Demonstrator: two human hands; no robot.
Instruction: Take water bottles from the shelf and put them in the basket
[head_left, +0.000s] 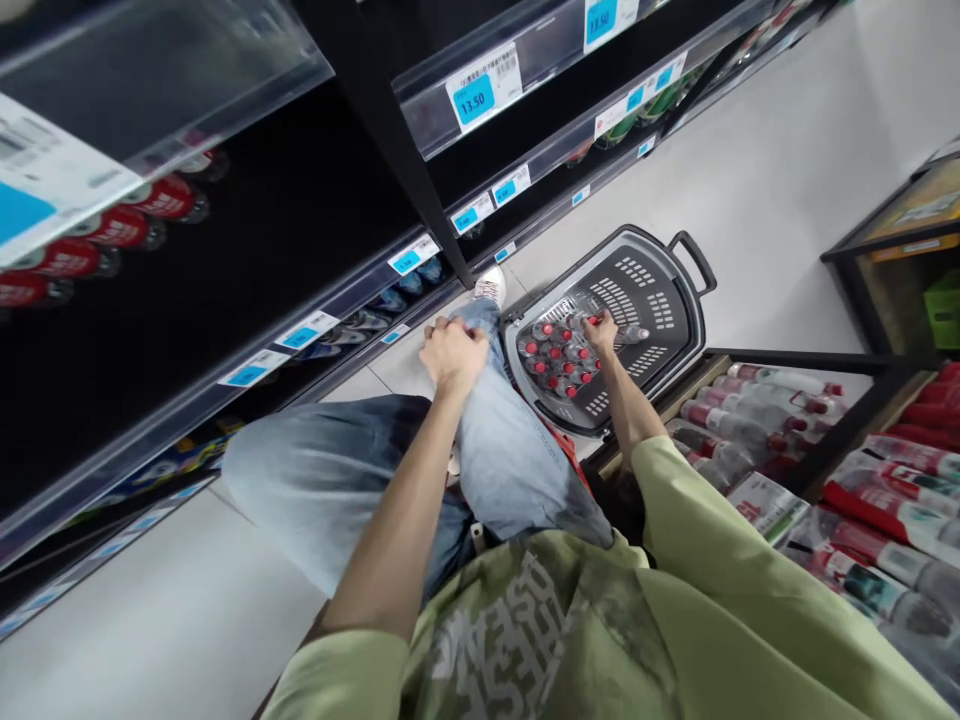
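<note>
I am crouched in a shop aisle in blue jeans and a green shirt. My left hand point(450, 352) rests on my knee with its fingers curled in, holding nothing that I can see. My right hand point(601, 330) reaches into a dark grey shopping basket point(660, 300) on the floor and is closed on a red-capped bottle point(626, 334) at the edge of the load. Several red-capped bottles point(556, 362) stand packed upright in the basket beside that hand.
Black shelving point(300, 230) with blue price tags runs along the left, holding red-labelled bottles point(112, 230) and blue items lower down. A low display point(825, 440) of clear red-labelled bottles sits on the right. Pale floor tiles point(750, 180) stretch beyond the basket.
</note>
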